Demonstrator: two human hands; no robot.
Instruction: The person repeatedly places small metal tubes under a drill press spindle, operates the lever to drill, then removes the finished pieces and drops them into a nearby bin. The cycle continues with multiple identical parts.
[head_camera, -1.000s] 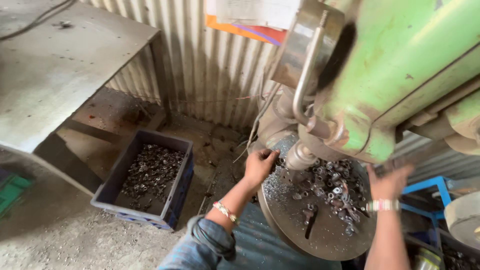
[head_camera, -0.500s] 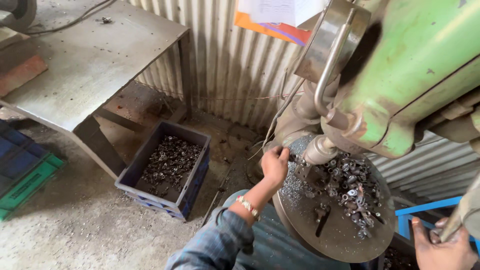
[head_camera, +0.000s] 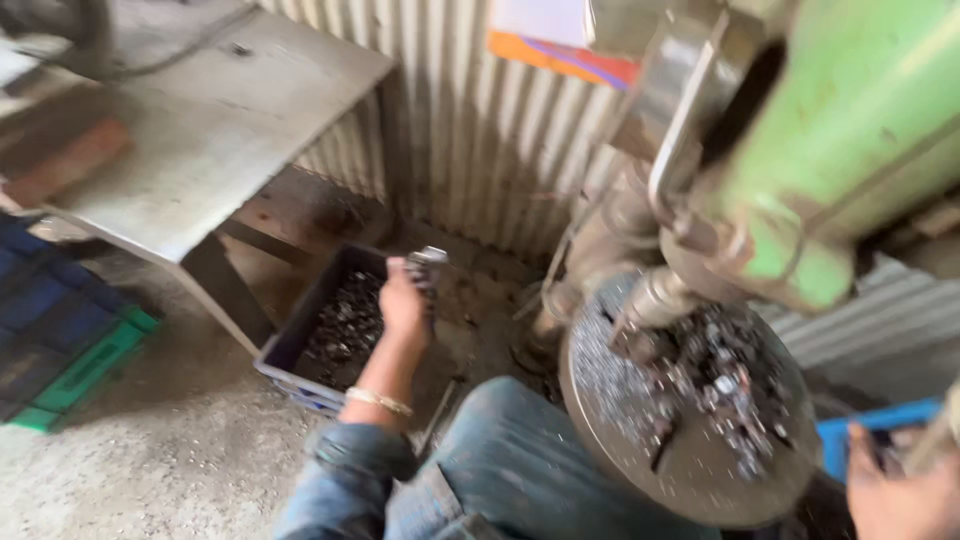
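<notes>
Metal part (head_camera: 428, 262) clenched in left hand (head_camera: 403, 305) over crate (head_camera: 300, 335); right hand (head_camera: 900, 490) blurred, can't tell grip. Drop-off step, needs release.

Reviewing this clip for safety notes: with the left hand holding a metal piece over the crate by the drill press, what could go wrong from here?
1. The left hand holds the small metal part just past the edge of the dark crate; released here, it might miss and land on the floor.
2. Loose parts and chips crowd the round press table near the spindle; a returning hand could catch on them.
3. The right hand sits at the frame edge, so its grip cannot be judged.
</notes>
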